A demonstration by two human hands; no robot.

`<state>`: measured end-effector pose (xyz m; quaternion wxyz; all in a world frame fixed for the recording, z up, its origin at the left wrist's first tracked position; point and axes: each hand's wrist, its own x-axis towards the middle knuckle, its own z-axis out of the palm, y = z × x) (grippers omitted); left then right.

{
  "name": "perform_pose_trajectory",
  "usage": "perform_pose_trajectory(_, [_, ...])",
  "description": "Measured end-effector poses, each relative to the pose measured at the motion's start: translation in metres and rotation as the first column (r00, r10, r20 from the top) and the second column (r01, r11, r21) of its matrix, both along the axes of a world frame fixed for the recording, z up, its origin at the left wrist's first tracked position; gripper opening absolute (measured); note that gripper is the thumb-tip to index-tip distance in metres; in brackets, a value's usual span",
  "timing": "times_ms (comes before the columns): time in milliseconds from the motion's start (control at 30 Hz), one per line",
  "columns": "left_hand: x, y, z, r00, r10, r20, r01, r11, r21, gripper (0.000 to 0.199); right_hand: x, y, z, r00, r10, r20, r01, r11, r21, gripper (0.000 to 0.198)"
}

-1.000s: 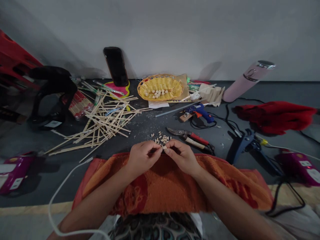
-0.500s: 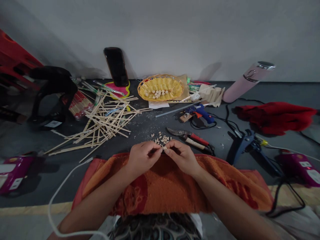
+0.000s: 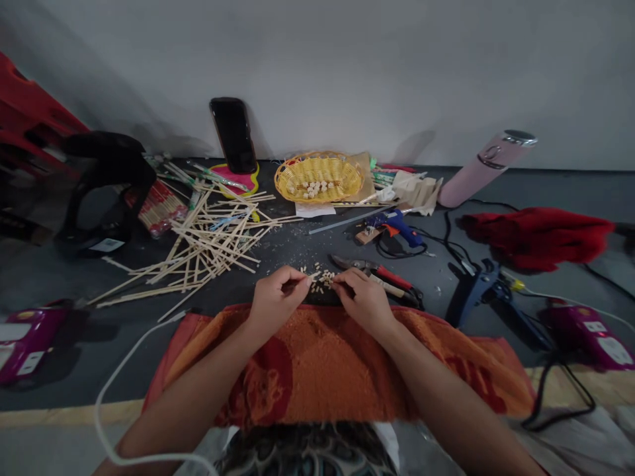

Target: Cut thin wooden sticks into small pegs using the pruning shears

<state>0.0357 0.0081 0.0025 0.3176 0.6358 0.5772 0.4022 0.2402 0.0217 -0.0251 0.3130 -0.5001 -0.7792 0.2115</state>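
Note:
Between thumb and forefinger, my left hand (image 3: 278, 296) pinches a small pale piece of wooden stick (image 3: 314, 276). My right hand (image 3: 364, 299) is at the right side of a small pile of short cut stick pieces (image 3: 325, 277), its thumb and forefinger pinched together at the pile's edge. Whether a piece is between those fingertips is too small to make out. Both wrists rest over an orange towel (image 3: 337, 370). Just beyond my right hand lie pruning shears (image 3: 384, 272) with red and pale handles.
A yellow woven basket (image 3: 288, 188) holding small wooden clusters stands near the wall. Long loose sticks (image 3: 208, 238) are heaped at left, below a phone (image 3: 234, 135). Rightward are a blue glue gun (image 3: 404, 228), a pink flask (image 3: 483, 172), a red cloth (image 3: 540, 238) and a blue cutter (image 3: 471, 294).
My hands have parted from where their fingertips met. The right hand has moved slightly right and forward to the pile; the left has drawn a little left, still pinching a piece.

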Motion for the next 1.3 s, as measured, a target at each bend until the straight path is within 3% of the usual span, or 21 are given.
perform_pose_trajectory(167, [0.002, -0.001, -0.001, 0.999, -0.024, 0.031, 0.025, 0.999, -0.024, 0.016, -0.002, 0.001, -0.004, 0.999, -0.037, -0.005, 0.036, 0.999, -0.026, 0.016])
perform_pose_trajectory(300, [0.002, -0.002, -0.003, 0.999, -0.032, 0.033, 0.033, 0.999, -0.033, 0.017, -0.001, 0.001, 0.007, 1.000, -0.018, -0.006, 0.018, 0.999, -0.037, 0.018])
perform_pose_trajectory(433, [0.001, -0.001, -0.004, 0.999, -0.039, 0.031, 0.039, 0.999, -0.021, 0.019, 0.014, -0.001, 0.031, 0.979, 0.022, 0.201, -0.033, 0.998, 0.050, 0.020])
perform_pose_trajectory(567, [0.000, -0.001, -0.004, 0.998, -0.037, 0.054, 0.038, 0.999, -0.016, 0.019, 0.046, -0.004, 0.048, 0.896, -0.078, 0.437, 0.017, 0.990, 0.142, 0.018])
perform_pose_trajectory(733, [0.000, -0.001, -0.003, 0.997, -0.043, 0.067, 0.044, 0.999, -0.021, 0.019, 0.073, -0.006, 0.036, 0.780, -0.156, 0.606, 0.088, 0.986, 0.141, 0.020])
perform_pose_trajectory(867, [0.000, -0.001, -0.005, 0.997, -0.046, 0.067, 0.047, 0.999, -0.013, 0.019, 0.077, -0.003, 0.024, 0.786, -0.102, 0.610, 0.037, 0.992, 0.117, 0.019])
perform_pose_trajectory(1000, [0.001, -0.001, -0.007, 0.997, -0.047, 0.066, 0.048, 0.999, -0.011, 0.019, 0.084, 0.004, 0.032, 0.866, -0.079, 0.493, 0.015, 0.991, 0.131, 0.017])
perform_pose_trajectory(1100, [0.000, -0.001, -0.007, 0.996, -0.056, 0.066, 0.057, 0.998, -0.009, 0.018, 0.086, 0.008, 0.050, 0.957, -0.131, 0.259, 0.106, 0.989, 0.107, 0.021])
perform_pose_trajectory(1167, [0.001, -0.001, -0.007, 0.996, -0.057, 0.067, 0.058, 0.998, -0.010, 0.018, 0.081, 0.008, 0.061, 0.989, -0.148, -0.028, 0.146, 0.988, -0.042, 0.027])
perform_pose_trajectory(1233, [0.001, -0.001, -0.007, 0.996, -0.055, 0.071, 0.056, 0.998, -0.012, 0.018, 0.070, 0.006, 0.070, 0.924, -0.167, -0.344, 0.060, 0.952, -0.302, 0.035])
perform_pose_trajectory(1300, [0.002, -0.001, -0.007, 0.996, -0.049, 0.077, 0.050, 0.999, -0.014, 0.018, 0.057, 0.004, 0.074, 0.830, -0.195, -0.523, -0.064, 0.897, -0.437, 0.041])
